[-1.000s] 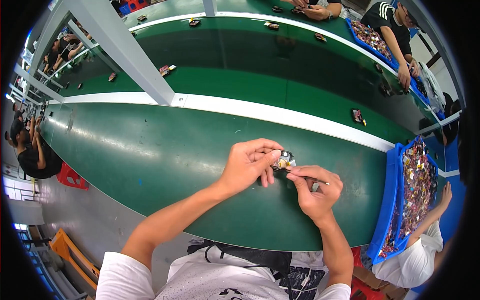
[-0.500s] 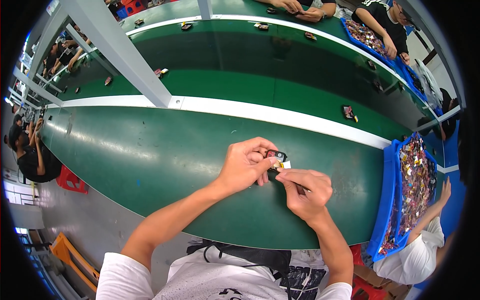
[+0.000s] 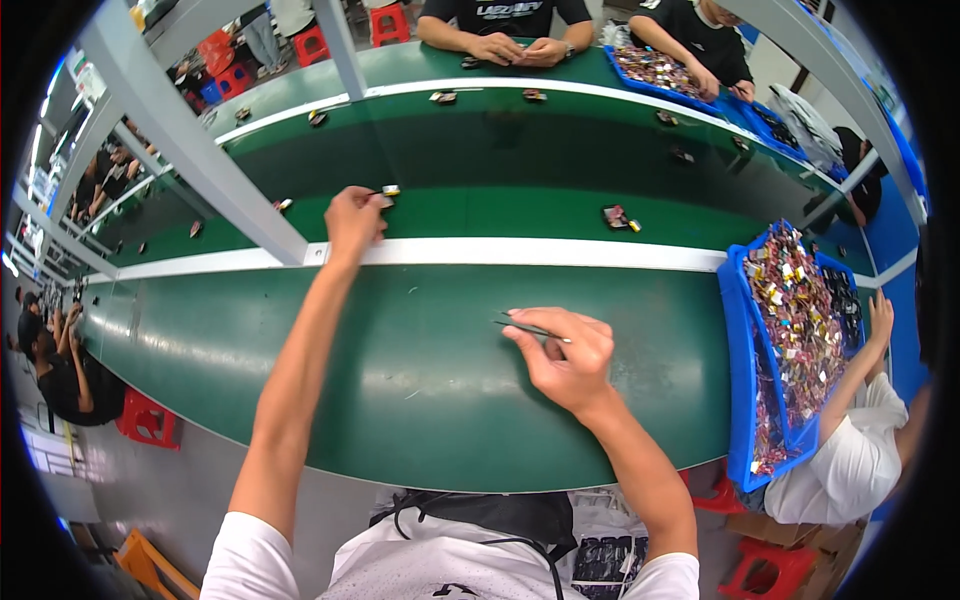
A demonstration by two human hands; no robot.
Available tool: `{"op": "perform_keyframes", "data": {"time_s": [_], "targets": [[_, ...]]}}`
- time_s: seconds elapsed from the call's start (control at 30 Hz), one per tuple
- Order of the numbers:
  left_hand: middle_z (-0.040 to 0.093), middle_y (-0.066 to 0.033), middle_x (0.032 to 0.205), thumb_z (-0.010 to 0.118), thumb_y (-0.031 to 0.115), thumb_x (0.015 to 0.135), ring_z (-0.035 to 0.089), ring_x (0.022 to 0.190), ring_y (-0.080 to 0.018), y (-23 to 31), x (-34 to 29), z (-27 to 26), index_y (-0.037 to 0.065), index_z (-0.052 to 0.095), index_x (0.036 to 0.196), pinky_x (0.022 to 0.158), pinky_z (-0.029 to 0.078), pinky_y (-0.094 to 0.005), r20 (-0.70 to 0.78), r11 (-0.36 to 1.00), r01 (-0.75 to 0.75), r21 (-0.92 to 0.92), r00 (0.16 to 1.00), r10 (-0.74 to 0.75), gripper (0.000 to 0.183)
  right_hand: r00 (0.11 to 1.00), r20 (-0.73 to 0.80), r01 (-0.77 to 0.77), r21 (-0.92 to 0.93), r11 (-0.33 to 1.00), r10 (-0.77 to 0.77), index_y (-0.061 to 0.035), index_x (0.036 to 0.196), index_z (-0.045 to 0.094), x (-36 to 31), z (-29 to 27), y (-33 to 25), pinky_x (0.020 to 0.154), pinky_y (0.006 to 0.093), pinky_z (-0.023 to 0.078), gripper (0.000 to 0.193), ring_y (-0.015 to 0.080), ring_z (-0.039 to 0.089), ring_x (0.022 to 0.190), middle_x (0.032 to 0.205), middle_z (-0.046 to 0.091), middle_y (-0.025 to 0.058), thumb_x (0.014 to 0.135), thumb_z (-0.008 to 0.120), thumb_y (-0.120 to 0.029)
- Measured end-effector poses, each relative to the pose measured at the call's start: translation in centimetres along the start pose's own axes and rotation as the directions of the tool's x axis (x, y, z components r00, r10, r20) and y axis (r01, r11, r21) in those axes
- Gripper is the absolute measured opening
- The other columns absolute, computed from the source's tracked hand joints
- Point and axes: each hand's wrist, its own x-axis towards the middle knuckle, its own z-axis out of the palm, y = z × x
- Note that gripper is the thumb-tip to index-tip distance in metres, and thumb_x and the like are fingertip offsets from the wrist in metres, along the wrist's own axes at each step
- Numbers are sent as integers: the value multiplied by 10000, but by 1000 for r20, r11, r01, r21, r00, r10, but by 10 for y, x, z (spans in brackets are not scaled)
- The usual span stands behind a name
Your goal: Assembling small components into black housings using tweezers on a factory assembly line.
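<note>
My left hand (image 3: 354, 226) reaches out over the far white rail to the green conveyor belt (image 3: 480, 205). Its closed fingertips are on a small black casing with a white and yellow tab (image 3: 390, 190), mostly hidden by the fingers. Above the near green tabletop (image 3: 430, 400), my right hand (image 3: 568, 358) pinches a pair of dark tweezers (image 3: 535, 331), their tips pointing left with nothing between them. Farther right on the belt lies another open black casing (image 3: 617, 217) with reddish parts and a yellow-white piece.
Blue trays (image 3: 738, 370) heaped with small wired parts stand at the right table end, beside a person in a white shirt (image 3: 845, 450). A grey metal post (image 3: 200, 140) rises at the left. More casings lie along the belt; people sit across from me.
My left hand has moved from the middle of the table forward and left to the belt, carrying the casing away from my right hand. The right hand keeps the tweezers; the view has shifted.
</note>
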Motion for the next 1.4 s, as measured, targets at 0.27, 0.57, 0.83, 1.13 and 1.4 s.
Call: {"op": "perform_keyframes", "data": {"time_s": [0.27, 0.57, 0.83, 1.13, 1.4], "targets": [[729, -172, 979, 677, 144, 876, 725, 832, -313, 44, 0, 49, -1, 711, 1113, 749, 580, -420, 136, 684, -621, 383, 770, 623, 281, 998, 29, 56, 5, 998, -56, -41, 849, 726, -2, 5, 0, 458, 269, 463, 186, 172, 616, 471, 821, 764, 83, 718, 852, -1], [728, -161, 970, 746, 146, 852, 708, 645, -195, 132, -49, 215, -62, 671, 1145, 473, 566, -321, 675, 951, -297, -87, 684, 276, 367, 999, 24, 45, -51, 998, -44, -49, 855, 725, -6, 1, 11, 467, 273, 459, 185, 154, 578, 445, 815, 763, 72, 721, 849, -19], [705, -96, 729, 777, 181, 866, 640, 552, -143, 118, -38, 246, 1, 692, 819, 470, 494, -325, 604, 926, -376, 31, 746, 282, 204, 1000, 6, -12, -108, 994, 13, -61, 846, 714, 0, -4, 13, 475, 285, 446, 169, 177, 588, 470, 810, 749, 50, 741, 846, -48], [724, -110, 827, 670, 92, 951, 656, 575, -135, 98, -58, 126, -26, 612, 951, 441, 489, -254, 577, 958, -9, -288, 796, 181, 131, 969, -68, -244, -67, 968, 239, -49, 835, 731, 4, -9, 10, 417, 263, 376, 148, 104, 461, 392, 703, 731, 46, 754, 853, -66], [721, -127, 913, 646, 94, 983, 712, 672, -171, 45, -152, 34, -92, 638, 1127, 498, 522, -242, 496, 872, 263, -414, 868, -26, 236, 843, -35, -486, 377, 788, 537, 27, 893, 704, -2, -7, 16, 488, 209, 381, 87, 26, 497, 539, 906, 752, 88, 849, 780, 29]]}}
